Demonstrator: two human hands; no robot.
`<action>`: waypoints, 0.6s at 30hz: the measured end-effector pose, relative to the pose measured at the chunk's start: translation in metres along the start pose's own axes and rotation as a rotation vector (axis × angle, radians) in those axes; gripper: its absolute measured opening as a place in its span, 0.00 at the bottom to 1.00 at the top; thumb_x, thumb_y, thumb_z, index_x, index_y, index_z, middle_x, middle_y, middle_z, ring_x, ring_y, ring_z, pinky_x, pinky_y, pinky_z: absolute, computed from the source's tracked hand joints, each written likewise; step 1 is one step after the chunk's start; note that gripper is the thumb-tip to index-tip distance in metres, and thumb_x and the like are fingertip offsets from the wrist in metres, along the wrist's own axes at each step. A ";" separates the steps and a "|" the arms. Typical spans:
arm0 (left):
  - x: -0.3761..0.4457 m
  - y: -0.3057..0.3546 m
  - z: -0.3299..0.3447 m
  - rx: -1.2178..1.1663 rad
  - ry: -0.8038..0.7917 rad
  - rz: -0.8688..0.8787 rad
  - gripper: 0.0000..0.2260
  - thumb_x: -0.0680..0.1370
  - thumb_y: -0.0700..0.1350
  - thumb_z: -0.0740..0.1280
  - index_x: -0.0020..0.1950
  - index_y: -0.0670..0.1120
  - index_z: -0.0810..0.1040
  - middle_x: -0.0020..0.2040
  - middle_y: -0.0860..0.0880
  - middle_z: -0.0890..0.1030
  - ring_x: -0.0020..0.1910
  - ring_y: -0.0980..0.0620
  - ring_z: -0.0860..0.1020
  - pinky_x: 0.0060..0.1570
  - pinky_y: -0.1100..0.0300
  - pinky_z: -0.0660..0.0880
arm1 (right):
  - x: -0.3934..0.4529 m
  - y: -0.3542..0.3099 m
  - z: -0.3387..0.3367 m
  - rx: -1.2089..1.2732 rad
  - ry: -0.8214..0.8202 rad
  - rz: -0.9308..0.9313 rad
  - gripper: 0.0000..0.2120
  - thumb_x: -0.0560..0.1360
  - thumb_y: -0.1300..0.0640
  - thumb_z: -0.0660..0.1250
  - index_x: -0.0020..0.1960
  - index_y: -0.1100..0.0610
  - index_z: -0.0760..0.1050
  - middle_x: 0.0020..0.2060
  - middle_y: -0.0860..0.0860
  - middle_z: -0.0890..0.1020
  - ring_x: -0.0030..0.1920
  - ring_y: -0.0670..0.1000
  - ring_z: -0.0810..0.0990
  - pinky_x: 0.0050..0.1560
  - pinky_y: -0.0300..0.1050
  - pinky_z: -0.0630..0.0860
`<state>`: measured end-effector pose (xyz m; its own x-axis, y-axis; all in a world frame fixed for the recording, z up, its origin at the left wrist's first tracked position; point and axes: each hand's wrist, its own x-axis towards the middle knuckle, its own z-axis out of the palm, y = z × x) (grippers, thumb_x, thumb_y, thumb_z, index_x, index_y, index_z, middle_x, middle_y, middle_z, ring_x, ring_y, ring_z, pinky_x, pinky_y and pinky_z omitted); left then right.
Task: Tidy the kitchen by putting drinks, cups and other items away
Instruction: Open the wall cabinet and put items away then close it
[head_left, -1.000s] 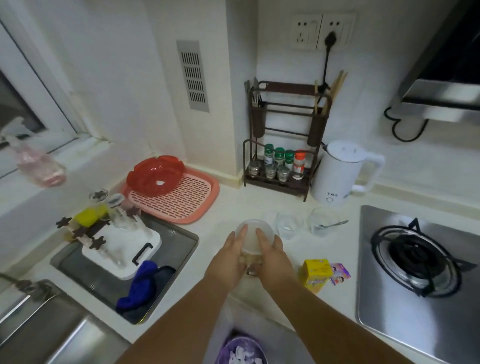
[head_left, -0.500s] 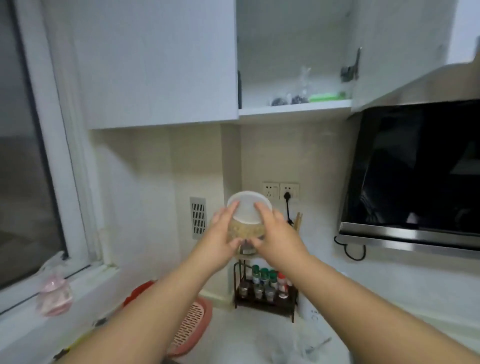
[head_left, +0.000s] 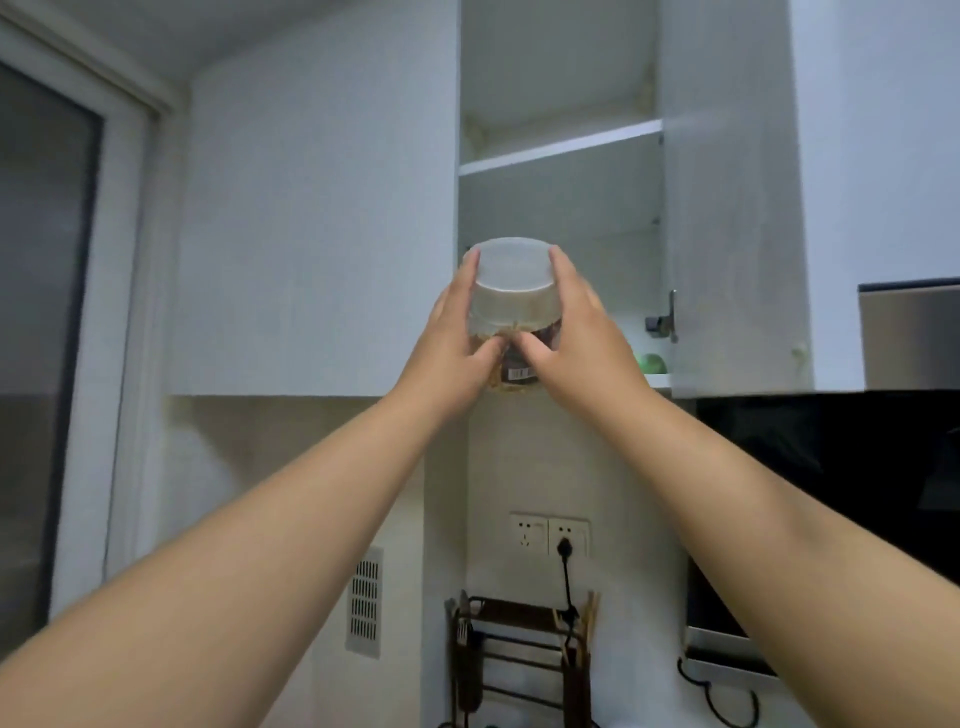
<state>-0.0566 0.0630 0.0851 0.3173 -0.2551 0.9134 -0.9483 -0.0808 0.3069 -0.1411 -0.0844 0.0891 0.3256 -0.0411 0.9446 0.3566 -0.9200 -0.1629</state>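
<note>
Head cam, looking up at wall units. Cupboard (head_left: 561, 197) open, door (head_left: 727, 208) swung to the right; upper shelf (head_left: 558, 148) bare as far as seen, lower shelf (head_left: 658, 381) mostly hidden behind hands, only its right end shows w/ a green item (head_left: 652, 362) on it. Dark hood (head_left: 831, 467) at right, window (head_left: 41, 312) at left. Below: sockets (head_left: 549, 535) w/ one plug in, brown rack (head_left: 519, 660) under them.

Both arms raised. Left hand (head_left: 449, 345) and right hand (head_left: 582, 332) wrap a jar (head_left: 514, 306) from either side, fingers curled along its wall, thumbs meeting at front over the label. Firm two-hand grip. Jar upright, pale lid on, brownish contents low inside; held in front of cupboard opening, about level w/ lower shelf edge. Can't tell if base is over the shelf yet or short of it.

Step in hand, as I read it: stowing jar in cupboard. Next move prob. needs base lifted clear of shelf lip, pushed inward, kept left of green item, set flat, then hands let go. Door to shut after
</note>
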 end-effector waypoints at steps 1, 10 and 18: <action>0.009 -0.003 0.006 -0.007 -0.005 -0.010 0.40 0.75 0.46 0.67 0.77 0.69 0.47 0.80 0.57 0.58 0.76 0.53 0.65 0.72 0.46 0.69 | 0.009 0.009 0.004 0.006 -0.006 0.007 0.43 0.77 0.50 0.69 0.82 0.46 0.46 0.77 0.50 0.62 0.63 0.54 0.77 0.62 0.53 0.76; 0.063 -0.033 0.061 0.105 0.019 -0.177 0.35 0.82 0.48 0.64 0.80 0.66 0.46 0.79 0.54 0.64 0.74 0.52 0.68 0.69 0.57 0.68 | 0.058 0.075 0.040 -0.022 -0.058 0.081 0.36 0.82 0.50 0.62 0.82 0.43 0.45 0.82 0.54 0.53 0.77 0.57 0.63 0.69 0.52 0.67; 0.079 -0.059 0.091 0.216 -0.059 -0.281 0.32 0.83 0.47 0.62 0.81 0.62 0.49 0.75 0.47 0.70 0.68 0.46 0.74 0.62 0.57 0.70 | 0.073 0.105 0.064 -0.161 -0.196 0.191 0.34 0.82 0.53 0.60 0.82 0.44 0.45 0.82 0.59 0.46 0.76 0.60 0.64 0.70 0.54 0.67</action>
<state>0.0243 -0.0397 0.1147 0.5711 -0.2487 0.7823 -0.8051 -0.3557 0.4747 -0.0241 -0.1594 0.1226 0.5414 -0.1576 0.8259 0.1350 -0.9532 -0.2704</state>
